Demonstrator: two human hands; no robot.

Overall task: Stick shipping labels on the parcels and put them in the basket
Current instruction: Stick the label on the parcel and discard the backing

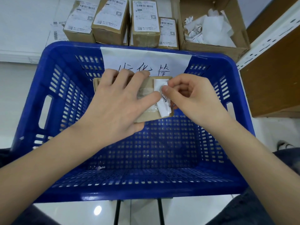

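Left hand [116, 101] lies flat on a small cardboard parcel [146, 111], fingers [125, 75] spread wide and straight, pressing it down; thumb points toward the right hand. The parcel is held over the inside of the blue basket [53, 159], near its far wall; cannot tell if it touches the basket floor. Right hand [193, 98] has its fingers curled, thumb and index finger pinching a crumpled white label [163, 104] at the parcel's right end. The label is creased and partly lifted, with its lower part over the parcel's edge. A white paper sign [146, 60] with handwritten black characters hangs on the basket's far wall, just behind the hands. A small white scrap [99, 167] sits on the basket floor near the front left. Beyond the basket, four labelled boxes [144, 23] stand in a row on the counter [24, 30], each with a printed barcode label on top. Loose label sheets [56, 31] lie flat to their left. To their right, an open carton [215, 46] holds crumpled white backing paper [209, 26]. A metal shelf post [266, 38] runs along the right edge.
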